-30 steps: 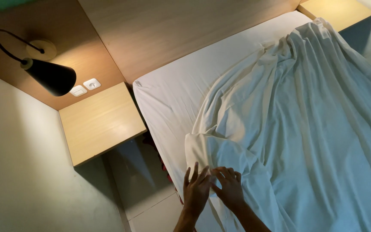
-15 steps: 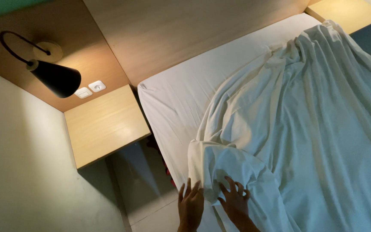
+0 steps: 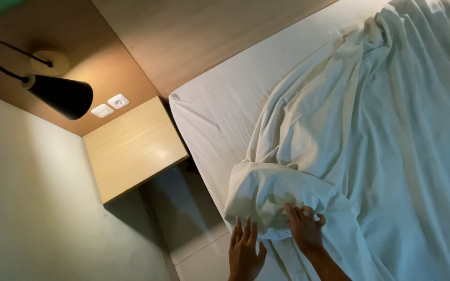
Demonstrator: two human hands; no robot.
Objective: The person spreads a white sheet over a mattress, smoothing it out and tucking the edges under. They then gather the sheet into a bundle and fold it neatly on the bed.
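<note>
— How are the hands placed?
— The left hand [image 3: 246, 251] is spread flat beside the bed's near edge; the right hand [image 3: 304, 227] is pressed open-fingered on the loose white sheet [image 3: 350, 151].
— And beyond that?
— The sheet is bunched over the mattress [image 3: 220, 109]; the wooden nightstand [image 3: 134, 148] and black lamp [image 3: 61, 96] are seen far left.

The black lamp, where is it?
The black lamp hangs at the upper left of the head view, on the wooden wall panel, above the bedside table.
</note>
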